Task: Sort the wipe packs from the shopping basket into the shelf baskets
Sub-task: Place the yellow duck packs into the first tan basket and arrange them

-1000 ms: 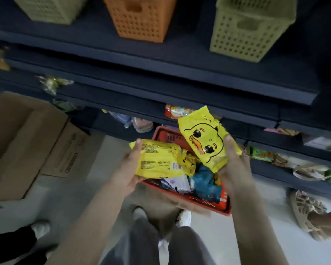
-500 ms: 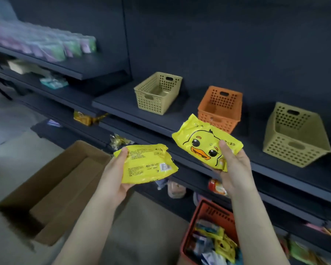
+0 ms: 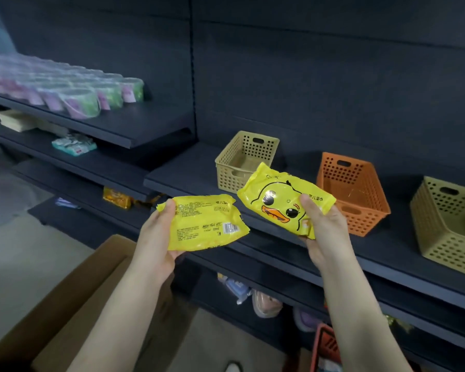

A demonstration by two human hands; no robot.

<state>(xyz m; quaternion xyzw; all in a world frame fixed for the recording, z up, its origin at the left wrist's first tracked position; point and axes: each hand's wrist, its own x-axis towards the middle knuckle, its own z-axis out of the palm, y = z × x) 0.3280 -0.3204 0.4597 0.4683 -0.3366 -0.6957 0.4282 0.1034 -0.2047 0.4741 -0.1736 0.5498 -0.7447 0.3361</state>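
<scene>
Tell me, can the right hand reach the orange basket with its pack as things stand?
Probably yes. The right hand holds the duck-face pack just left of the orange basket, whose open top looks empty, and nothing stands between them.

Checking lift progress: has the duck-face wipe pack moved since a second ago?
Yes. The duck-face pack rose from below the shelf to level with the left tan basket.

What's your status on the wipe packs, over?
Left hand grips yellow pack, barcode side up. Right hand grips duck pack. Orange basket ahead looks empty, path open.
</scene>
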